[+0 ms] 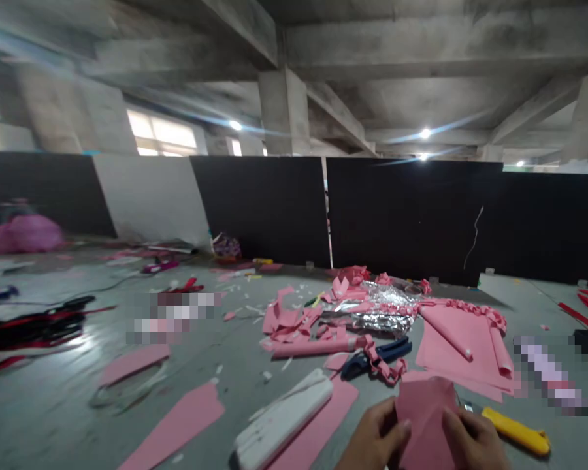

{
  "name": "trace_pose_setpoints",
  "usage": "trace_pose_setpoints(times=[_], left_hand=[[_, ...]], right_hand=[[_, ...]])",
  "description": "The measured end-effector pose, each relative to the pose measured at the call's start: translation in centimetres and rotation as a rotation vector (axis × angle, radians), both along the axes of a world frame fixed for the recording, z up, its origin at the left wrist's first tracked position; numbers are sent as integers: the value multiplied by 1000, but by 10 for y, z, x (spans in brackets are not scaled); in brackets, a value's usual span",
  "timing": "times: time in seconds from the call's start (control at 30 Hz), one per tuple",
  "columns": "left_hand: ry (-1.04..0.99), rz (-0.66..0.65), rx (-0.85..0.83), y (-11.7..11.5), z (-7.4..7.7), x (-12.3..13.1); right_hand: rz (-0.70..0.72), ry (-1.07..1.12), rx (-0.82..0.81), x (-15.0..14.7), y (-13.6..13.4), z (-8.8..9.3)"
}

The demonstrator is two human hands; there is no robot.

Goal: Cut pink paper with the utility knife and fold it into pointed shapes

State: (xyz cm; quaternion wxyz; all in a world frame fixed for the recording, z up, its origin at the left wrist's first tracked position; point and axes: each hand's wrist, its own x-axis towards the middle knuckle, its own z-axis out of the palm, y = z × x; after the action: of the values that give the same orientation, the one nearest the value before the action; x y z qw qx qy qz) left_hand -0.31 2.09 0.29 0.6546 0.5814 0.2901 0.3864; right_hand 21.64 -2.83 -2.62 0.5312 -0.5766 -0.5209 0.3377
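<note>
A creased piece of pink paper (426, 418) is held up at the bottom of the view, right of the middle. My left hand (375, 434) pinches its left edge between thumb and fingers. On its right side my right hand (475, 437) grips the same sheet, thumb on the front face. A yellow-handled tool (517, 431) lies just beyond my right hand, partly covered by it. Behind the paper rest dark blue pliers (377, 356) and a chain of pink paper loops (387, 371).
A white elongated device (284, 421) lies left of my hands on pink paper. Pink sheets with rolled tubes (455, 339), crumpled silver foil (385, 320) and pink scraps (289, 316) cover the middle. Dark cables (34, 326) lie far left. Black panels (411, 222) border the table's back.
</note>
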Motion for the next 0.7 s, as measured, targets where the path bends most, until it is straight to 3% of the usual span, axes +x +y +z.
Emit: trace_pose_setpoints(times=[0.2, 0.53, 0.7], left_hand=[[48, 82, -1, -6, 12, -6], [96, 46, -11, -14, 26, -10], [91, 101, -16, -11, 30, -9]], right_hand=[[123, 8, -78, 1, -12, 12], [128, 11, -110, -5, -20, 18], [182, -19, -110, -5, -22, 27]])
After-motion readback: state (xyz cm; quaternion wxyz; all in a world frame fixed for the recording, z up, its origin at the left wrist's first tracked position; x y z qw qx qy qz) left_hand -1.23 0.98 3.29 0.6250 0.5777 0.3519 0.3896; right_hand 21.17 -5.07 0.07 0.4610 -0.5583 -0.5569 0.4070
